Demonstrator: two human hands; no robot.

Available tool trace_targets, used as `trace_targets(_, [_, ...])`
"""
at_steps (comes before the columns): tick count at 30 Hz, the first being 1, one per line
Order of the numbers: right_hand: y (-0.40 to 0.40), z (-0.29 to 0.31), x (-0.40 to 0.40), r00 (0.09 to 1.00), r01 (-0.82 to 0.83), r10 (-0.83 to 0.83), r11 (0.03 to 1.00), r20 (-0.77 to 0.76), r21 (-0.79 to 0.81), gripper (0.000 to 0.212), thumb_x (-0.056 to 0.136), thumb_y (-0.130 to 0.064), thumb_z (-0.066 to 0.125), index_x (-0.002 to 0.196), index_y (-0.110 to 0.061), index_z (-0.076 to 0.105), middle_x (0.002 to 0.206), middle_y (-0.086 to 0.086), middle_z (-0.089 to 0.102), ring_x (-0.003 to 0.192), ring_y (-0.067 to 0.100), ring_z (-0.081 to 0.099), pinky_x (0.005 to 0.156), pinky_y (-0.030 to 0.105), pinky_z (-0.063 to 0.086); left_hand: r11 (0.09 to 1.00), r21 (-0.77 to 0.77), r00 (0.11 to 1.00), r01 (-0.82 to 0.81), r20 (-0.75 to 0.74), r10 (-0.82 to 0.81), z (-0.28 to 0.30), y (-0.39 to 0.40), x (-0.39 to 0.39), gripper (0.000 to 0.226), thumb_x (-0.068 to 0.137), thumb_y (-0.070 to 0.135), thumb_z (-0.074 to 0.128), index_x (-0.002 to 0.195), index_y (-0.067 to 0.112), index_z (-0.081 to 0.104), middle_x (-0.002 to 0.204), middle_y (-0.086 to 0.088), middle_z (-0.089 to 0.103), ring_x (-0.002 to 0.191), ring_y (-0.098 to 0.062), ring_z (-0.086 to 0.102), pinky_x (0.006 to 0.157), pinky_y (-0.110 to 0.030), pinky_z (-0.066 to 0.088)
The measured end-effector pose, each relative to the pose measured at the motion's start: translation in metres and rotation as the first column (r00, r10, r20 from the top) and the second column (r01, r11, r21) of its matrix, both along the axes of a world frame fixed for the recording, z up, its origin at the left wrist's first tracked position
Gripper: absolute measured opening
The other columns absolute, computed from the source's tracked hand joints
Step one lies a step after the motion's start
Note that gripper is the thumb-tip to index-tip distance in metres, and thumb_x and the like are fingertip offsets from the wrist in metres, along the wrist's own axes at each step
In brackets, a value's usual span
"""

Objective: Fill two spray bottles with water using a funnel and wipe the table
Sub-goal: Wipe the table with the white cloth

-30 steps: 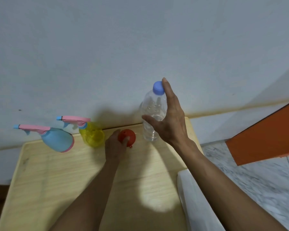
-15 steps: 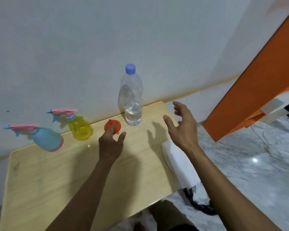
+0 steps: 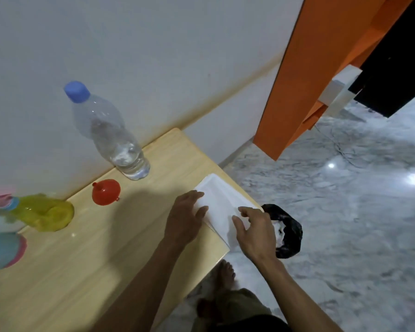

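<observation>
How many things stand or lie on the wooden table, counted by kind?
Spray bottles: 2, the yellow spray bottle and the blue spray bottle
Water bottle: 1
Red funnel: 1
White cloth: 1
Total: 5
</observation>
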State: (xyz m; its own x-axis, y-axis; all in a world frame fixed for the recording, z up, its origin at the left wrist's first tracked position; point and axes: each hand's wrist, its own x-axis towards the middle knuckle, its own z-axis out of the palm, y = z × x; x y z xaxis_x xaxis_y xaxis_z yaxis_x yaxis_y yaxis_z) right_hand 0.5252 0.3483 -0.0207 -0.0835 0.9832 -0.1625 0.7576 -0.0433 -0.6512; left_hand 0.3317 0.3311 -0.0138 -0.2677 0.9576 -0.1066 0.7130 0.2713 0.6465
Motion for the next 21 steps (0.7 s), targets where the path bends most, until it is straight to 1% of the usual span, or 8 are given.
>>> trace_targets(2, [0.001,-0.008,-0.006,0.996,0.009,-0.011,1.0,0.088,0.014,0.034,0.095,-0.038,0.066,0.123,-0.02,0.07,0.121,0.0,0.071,0.117,0.029,0.058,0.092,0.045,0.049,0.998,-0.006,0.997,0.059,-0.052,-0.059,-0.009,0.009,0.005,0.041,0.095,0.027,0.065,0.135,0.019,0.061,0.144,-0.005,0.056,0.135,-0.024,0.047,0.111,-0.035,0.036])
trace_targets(5, [0.005,-0.015,-0.013,0.987,0.057,-0.064,0.997,0.15,0.053,0.036,0.094,-0.043,0.067,0.122,-0.021,0.072,0.122,0.003,0.071,0.116,0.034,0.058,0.088,0.05,0.049,0.987,-0.014,0.977,0.162,-0.139,-0.162,-0.021,0.022,0.013,0.041,0.093,0.025,0.067,0.133,0.019,0.063,0.145,-0.007,0.055,0.135,-0.03,0.048,0.109,-0.042,0.039])
trace_targets(8, [0.01,-0.023,-0.014,0.981,0.094,-0.102,0.994,0.163,0.057,0.032,0.092,-0.042,0.07,0.114,-0.02,0.076,0.115,0.004,0.073,0.11,0.035,0.059,0.083,0.048,0.048,0.971,-0.023,0.946,0.24,-0.22,-0.239,-0.031,0.034,0.017,0.041,0.092,0.029,0.065,0.132,0.02,0.064,0.146,-0.011,0.054,0.136,-0.034,0.049,0.107,-0.051,0.042])
trace_targets(10, [0.01,-0.028,-0.014,0.981,0.097,-0.109,0.992,0.163,0.077,0.025,0.09,-0.04,0.074,0.105,-0.021,0.079,0.106,0.004,0.074,0.103,0.034,0.061,0.079,0.045,0.047,0.962,-0.006,0.926,0.271,-0.271,-0.263,-0.035,0.04,0.019,0.042,0.092,0.037,0.054,0.13,0.024,0.066,0.145,-0.013,0.055,0.135,-0.033,0.05,0.103,-0.054,0.047])
trace_targets(11, [0.009,-0.029,-0.015,0.981,0.095,-0.109,0.991,0.164,0.091,0.022,0.088,-0.039,0.076,0.102,-0.022,0.08,0.102,0.004,0.074,0.1,0.034,0.061,0.078,0.043,0.046,0.96,-0.003,0.916,0.281,-0.297,-0.27,-0.037,0.042,0.019,0.043,0.091,0.039,0.049,0.129,0.027,0.065,0.146,-0.012,0.054,0.137,-0.031,0.046,0.102,-0.055,0.047])
trace_targets(14, [0.006,-0.033,-0.014,0.985,0.11,-0.122,0.989,0.123,0.098,0.015,0.087,-0.036,0.078,0.097,-0.024,0.08,0.097,0.002,0.074,0.097,0.032,0.062,0.076,0.041,0.045,0.954,-0.007,0.895,0.3,-0.345,-0.284,-0.042,0.044,0.018,0.041,0.091,0.04,0.045,0.126,0.033,0.067,0.149,-0.011,0.051,0.139,-0.026,0.033,0.099,-0.06,0.046])
trace_targets(18, [0.003,-0.033,-0.013,0.99,0.124,-0.13,0.985,0.045,0.116,0.007,0.088,-0.034,0.077,0.089,-0.027,0.079,0.09,-0.004,0.072,0.092,0.029,0.06,0.074,0.038,0.042,0.95,0.006,0.897,0.312,-0.333,-0.292,-0.042,0.044,0.016,0.034,0.09,0.04,0.048,0.109,0.03,0.074,0.148,-0.011,0.052,0.139,-0.026,0.032,0.098,-0.066,0.043])
trace_targets(21, [0.003,-0.023,-0.012,0.995,0.098,-0.098,0.988,-0.01,0.122,0.014,0.091,-0.04,0.07,0.089,-0.027,0.077,0.092,-0.011,0.073,0.094,0.023,0.059,0.078,0.036,0.039,0.942,0.043,0.902,0.332,-0.306,-0.304,-0.037,0.045,0.012,0.029,0.091,0.04,0.049,0.098,0.025,0.074,0.148,-0.009,0.052,0.141,-0.027,0.033,0.1,-0.066,0.04])
